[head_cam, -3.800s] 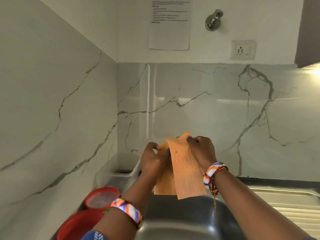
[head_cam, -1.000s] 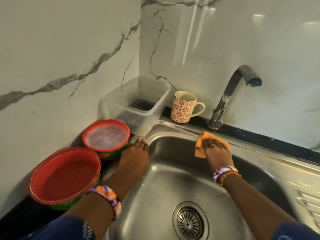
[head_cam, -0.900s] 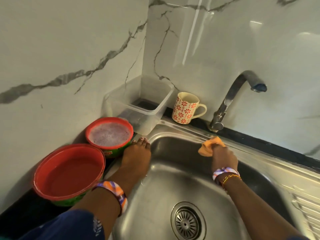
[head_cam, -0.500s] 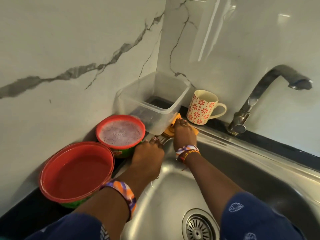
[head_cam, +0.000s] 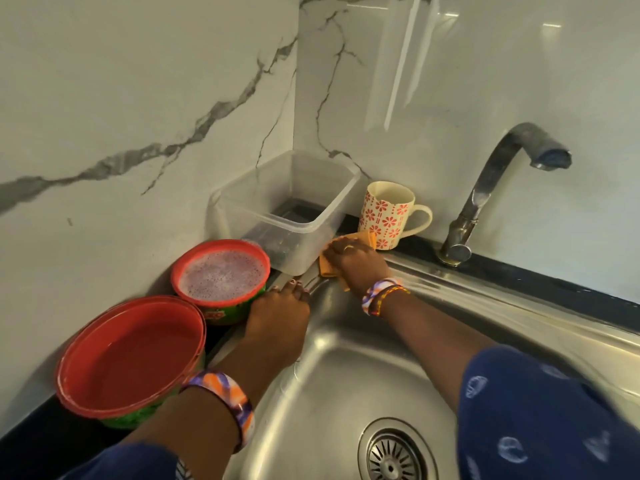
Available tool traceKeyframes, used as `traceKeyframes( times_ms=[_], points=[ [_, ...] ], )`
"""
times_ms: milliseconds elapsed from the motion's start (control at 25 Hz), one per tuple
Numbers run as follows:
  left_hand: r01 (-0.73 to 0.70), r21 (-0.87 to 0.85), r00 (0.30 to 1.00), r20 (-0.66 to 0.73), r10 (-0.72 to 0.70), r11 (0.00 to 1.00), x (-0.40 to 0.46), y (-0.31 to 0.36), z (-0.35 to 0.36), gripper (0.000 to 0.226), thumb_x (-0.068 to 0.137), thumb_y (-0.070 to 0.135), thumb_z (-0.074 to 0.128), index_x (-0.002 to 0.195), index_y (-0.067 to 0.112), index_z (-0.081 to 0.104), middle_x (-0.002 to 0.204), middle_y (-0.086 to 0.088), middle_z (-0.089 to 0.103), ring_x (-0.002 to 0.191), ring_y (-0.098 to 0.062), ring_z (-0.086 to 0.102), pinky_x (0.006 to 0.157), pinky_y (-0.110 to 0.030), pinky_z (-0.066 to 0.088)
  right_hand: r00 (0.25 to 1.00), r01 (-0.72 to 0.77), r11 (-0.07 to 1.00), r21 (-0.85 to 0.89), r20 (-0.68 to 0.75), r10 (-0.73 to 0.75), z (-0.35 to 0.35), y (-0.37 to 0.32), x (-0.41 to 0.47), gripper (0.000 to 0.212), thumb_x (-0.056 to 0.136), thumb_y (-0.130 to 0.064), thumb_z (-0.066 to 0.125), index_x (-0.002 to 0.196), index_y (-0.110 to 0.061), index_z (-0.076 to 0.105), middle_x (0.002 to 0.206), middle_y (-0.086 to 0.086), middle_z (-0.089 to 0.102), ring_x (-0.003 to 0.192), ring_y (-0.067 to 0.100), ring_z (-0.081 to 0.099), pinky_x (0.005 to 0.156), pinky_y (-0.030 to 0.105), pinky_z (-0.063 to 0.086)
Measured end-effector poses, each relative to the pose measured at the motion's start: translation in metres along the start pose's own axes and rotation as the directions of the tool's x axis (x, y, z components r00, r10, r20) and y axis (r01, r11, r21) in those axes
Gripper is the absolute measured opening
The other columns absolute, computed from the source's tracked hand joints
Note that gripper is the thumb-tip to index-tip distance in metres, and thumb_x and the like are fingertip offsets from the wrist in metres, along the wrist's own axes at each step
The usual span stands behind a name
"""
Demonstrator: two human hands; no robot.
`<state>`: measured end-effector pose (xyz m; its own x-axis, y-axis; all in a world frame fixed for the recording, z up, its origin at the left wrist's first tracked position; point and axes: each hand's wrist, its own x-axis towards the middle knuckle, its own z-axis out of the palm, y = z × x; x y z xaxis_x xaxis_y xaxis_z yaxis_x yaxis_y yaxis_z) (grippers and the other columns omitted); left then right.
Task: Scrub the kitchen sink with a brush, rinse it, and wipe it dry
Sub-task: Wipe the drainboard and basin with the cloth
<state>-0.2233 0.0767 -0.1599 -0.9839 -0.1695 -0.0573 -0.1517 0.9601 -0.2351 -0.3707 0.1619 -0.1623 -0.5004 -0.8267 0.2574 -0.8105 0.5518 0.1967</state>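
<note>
The steel sink point(head_cam: 485, 296) fills the lower right, with its drain point(head_cam: 394, 455) at the bottom. My right hand point(head_cam: 356, 263) presses a folded orange cloth point(head_cam: 327, 268) flat on the sink's far left corner rim, between the clear box and the mug. Most of the cloth is hidden under the hand. My left hand point(head_cam: 280, 313) rests palm down on the left rim, fingers straight, holding nothing. No brush is in view.
A clear plastic box point(head_cam: 287, 206) stands in the wall corner. A flowered mug point(head_cam: 386, 216) sits beside it. The tap point(head_cam: 485, 188) rises at the back right. A red-rimmed tub of foamy water point(head_cam: 220, 275) and a second red tub point(head_cam: 131, 355) stand left of the sink.
My right hand has slid the orange cloth along the back rim from near the tap to the left corner. My left hand stays on the left rim.
</note>
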Motion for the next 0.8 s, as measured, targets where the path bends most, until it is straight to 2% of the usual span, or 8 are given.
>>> traceKeyframes(
  times_ms=[80, 160, 280, 360, 440, 560, 680, 800],
  points=[
    [0.004, 0.01, 1.0, -0.002, -0.004, 1.0, 0.001, -0.001, 0.003, 0.075, 0.087, 0.023, 0.062, 0.148, 0.007, 0.021, 0.153, -0.012, 0.024, 0.135, -0.027, 0.036, 0.105, -0.035, 0.039, 0.999, 0.005, 1.0, -0.027, 0.032, -0.004, 0.01, 0.001, 0.0, 0.048, 0.09, -0.007, 0.055, 0.137, -0.008, 0.047, 0.139, 0.015, 0.049, 0.13, 0.03, 0.046, 0.11, 0.037, 0.033],
    [0.01, 0.002, 1.0, -0.002, -0.01, 1.0, 0.002, -0.002, 0.004, 0.076, 0.087, 0.024, 0.062, 0.148, 0.009, 0.019, 0.154, -0.01, 0.023, 0.137, -0.024, 0.034, 0.107, -0.033, 0.037, 0.986, -0.026, 0.999, -0.048, 0.163, 0.033, 0.002, 0.015, -0.017, 0.049, 0.099, -0.01, 0.036, 0.147, -0.012, 0.028, 0.152, 0.01, 0.031, 0.14, 0.027, 0.031, 0.116, 0.036, 0.02],
    [0.002, 0.046, 1.0, 0.016, -0.003, 0.999, -0.001, 0.001, 0.001, 0.077, 0.089, 0.023, 0.06, 0.149, 0.006, 0.015, 0.156, -0.012, 0.018, 0.142, -0.024, 0.026, 0.112, -0.033, 0.03, 0.958, -0.204, 0.979, -0.017, 0.205, 0.203, -0.013, 0.041, -0.069, 0.046, 0.099, -0.009, 0.035, 0.145, -0.012, 0.034, 0.15, 0.007, 0.035, 0.137, 0.025, 0.035, 0.11, 0.033, 0.029],
    [-0.015, 0.053, 1.0, 0.007, 0.015, 0.998, -0.002, 0.004, -0.001, 0.072, 0.092, 0.02, 0.054, 0.149, 0.002, 0.014, 0.156, -0.014, 0.017, 0.143, -0.025, 0.023, 0.114, -0.034, 0.026, 0.934, -0.285, 0.958, -0.024, 0.217, 0.283, -0.023, 0.057, -0.11, 0.046, 0.098, -0.01, 0.037, 0.144, -0.014, 0.035, 0.151, 0.005, 0.034, 0.138, 0.023, 0.034, 0.111, 0.029, 0.029],
    [-0.023, 0.019, 1.0, -0.005, 0.023, 1.0, -0.003, 0.001, 0.0, 0.064, 0.093, 0.019, 0.048, 0.148, 0.004, 0.018, 0.154, -0.012, 0.022, 0.142, -0.024, 0.026, 0.114, -0.033, 0.027, 0.884, -0.419, 0.907, 0.041, 0.246, 0.398, -0.026, 0.073, -0.149, 0.042, 0.097, -0.01, 0.041, 0.138, -0.016, 0.046, 0.145, 0.006, 0.044, 0.134, 0.022, 0.041, 0.111, 0.029, 0.031],
    [-0.012, -0.093, 0.999, 0.04, 0.016, 0.996, -0.004, -0.006, -0.003, 0.053, 0.089, 0.023, 0.053, 0.138, 0.01, 0.037, 0.144, -0.007, 0.036, 0.133, -0.021, 0.038, 0.106, -0.03, 0.036, 0.773, -0.634, 0.734, 0.244, 0.234, 0.59, -0.049, 0.085, -0.201, 0.033, 0.091, -0.006, 0.05, 0.113, -0.022, 0.068, 0.115, 0.007, 0.069, 0.112, 0.022, 0.062, 0.097, 0.025, 0.044],
    [0.035, -0.217, 0.999, 0.032, -0.029, 0.976, 0.001, 0.01, -0.019, 0.037, 0.088, 0.021, 0.053, 0.124, 0.013, 0.052, 0.131, -0.007, 0.053, 0.121, -0.023, 0.052, 0.098, -0.033, 0.045, 0.648, -0.723, 0.58, 0.375, 0.079, 0.757, -0.082, 0.092, -0.262, 0.035, 0.087, 0.001, 0.054, 0.102, -0.025, 0.073, 0.101, 0.005, 0.071, 0.102, 0.016, 0.061, 0.085, 0.026, 0.042],
    [-0.044, -0.398, 0.999, -0.013, 0.043, 0.916, 0.008, 0.074, -0.048, 0.047, 0.089, 0.034, 0.057, 0.131, 0.014, 0.05, 0.135, -0.009, 0.052, 0.125, -0.025, 0.049, 0.1, -0.034, 0.043, 0.389, -0.823, 0.355, 0.444, -0.016, 0.921, -0.122, 0.108, -0.325, 0.031, 0.092, -0.009, 0.054, 0.12, -0.013, 0.064, 0.107, 0.016, 0.069, 0.106, 0.028, 0.062, 0.081, 0.03, 0.041]
  ],
)
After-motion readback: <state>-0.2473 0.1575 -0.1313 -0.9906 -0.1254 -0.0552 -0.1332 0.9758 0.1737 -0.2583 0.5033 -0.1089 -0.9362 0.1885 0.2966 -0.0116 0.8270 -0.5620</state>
